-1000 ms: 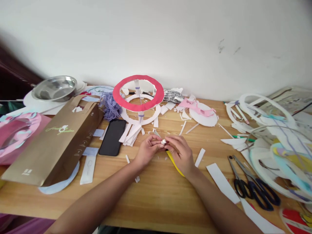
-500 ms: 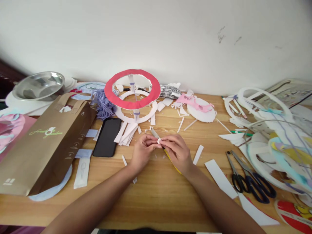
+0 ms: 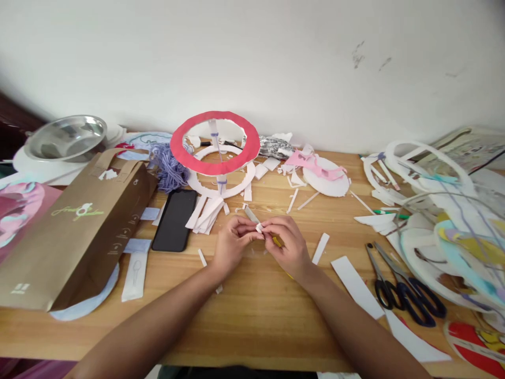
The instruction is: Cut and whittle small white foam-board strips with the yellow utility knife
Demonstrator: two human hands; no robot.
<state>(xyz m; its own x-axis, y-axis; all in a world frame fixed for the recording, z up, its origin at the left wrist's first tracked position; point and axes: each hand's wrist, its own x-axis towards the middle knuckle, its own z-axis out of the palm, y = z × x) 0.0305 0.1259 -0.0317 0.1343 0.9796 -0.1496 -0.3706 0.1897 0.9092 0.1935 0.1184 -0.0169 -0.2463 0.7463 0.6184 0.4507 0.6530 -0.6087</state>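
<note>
Pinching a small white paper piece (image 3: 259, 227) between both sets of fingertips, just above the wooden table (image 3: 252, 321), mid-table in front of the person. Left hand (image 3: 232, 241) closed on its left end, right hand (image 3: 287, 243) closed on its right end; the two hands meet at the piece. A yellow strip (image 3: 278, 242) shows under the right hand; cannot tell if it is gripped.

Just beyond the hands: a loose grey-white strip (image 3: 251, 213) and a fan of white paper strips (image 3: 205, 213). Behind those stands a red paper ring (image 3: 215, 142) raised on a post over a white ring (image 3: 221, 179). Black phone (image 3: 174, 220) lies left of the strips, brown paper bag (image 3: 74, 231) further left, purple yarn (image 3: 168, 169) beside the rings, steel bowl (image 3: 65, 138) at far left. To the right: a white strip (image 3: 320, 248), a wider white strip (image 3: 357, 287), black scissors (image 3: 406, 292) near the edge, and a heap of cut paper plates (image 3: 442, 221).
</note>
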